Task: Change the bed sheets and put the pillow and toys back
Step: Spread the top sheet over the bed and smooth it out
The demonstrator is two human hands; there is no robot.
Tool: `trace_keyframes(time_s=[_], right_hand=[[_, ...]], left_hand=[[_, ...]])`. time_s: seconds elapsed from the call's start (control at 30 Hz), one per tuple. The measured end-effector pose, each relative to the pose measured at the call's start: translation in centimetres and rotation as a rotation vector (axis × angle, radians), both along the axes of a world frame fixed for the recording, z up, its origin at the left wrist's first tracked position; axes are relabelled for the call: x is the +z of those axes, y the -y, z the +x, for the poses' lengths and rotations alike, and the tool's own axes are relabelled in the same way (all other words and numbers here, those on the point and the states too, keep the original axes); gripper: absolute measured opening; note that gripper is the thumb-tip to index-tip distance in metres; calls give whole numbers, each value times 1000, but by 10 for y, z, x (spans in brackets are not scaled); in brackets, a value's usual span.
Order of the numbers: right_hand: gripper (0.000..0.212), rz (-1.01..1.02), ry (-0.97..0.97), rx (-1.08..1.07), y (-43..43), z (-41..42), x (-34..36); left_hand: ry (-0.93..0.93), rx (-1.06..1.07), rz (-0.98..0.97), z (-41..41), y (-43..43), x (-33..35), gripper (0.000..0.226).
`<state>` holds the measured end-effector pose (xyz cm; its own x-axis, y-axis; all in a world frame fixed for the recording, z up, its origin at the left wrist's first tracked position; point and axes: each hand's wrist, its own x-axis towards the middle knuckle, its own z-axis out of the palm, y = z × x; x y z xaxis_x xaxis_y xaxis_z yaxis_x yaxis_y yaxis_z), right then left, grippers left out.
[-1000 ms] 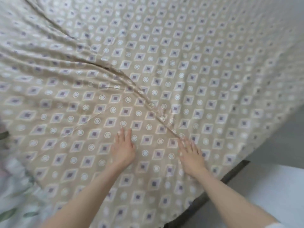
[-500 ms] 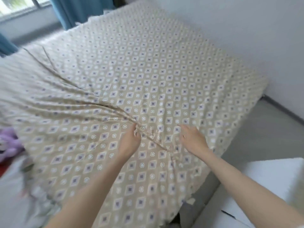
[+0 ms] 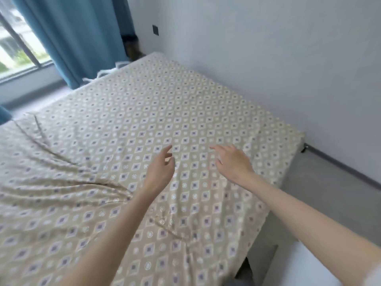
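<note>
1. One window [image 3: 16, 48], cut off by the left edge; one blue curtain [image 3: 78, 38] beside it, top out of view; a second blue strip [image 3: 4, 115] at the edge, mostly cut off.
2. One patterned sheet [image 3: 144, 112] spread over the bed [image 3: 103, 74], creased on its left part; near end cut off below.
3. One dark shape [image 3: 132, 48] in the corner, too blurred to name.
4. Two hands over the sheet's middle; left hand [image 3: 160, 170] loosely curved, holding nothing; right hand [image 3: 233, 162] fingers stretched, holding nothing; whether they touch the sheet, cannot tell.
5. One white block [image 3: 299, 265], lower right, cut off.
</note>
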<state>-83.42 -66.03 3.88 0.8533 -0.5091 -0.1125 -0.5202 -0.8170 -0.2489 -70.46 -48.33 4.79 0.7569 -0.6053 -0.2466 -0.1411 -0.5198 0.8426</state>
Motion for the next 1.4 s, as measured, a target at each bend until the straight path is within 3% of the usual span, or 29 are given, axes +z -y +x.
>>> trace_keyframes(time_s=[0.37,0.97,1.4], right_hand=[[46,28,115,34,205,31,68],[45,-60,432,-32,339,2,192],[44,-130,457,54,594,-37,244]], left_hand=[[35,178,-91,17,202,68,45],[234,56,-224,6,354,165,43],[295,129,-330,-23,605,201,39]])
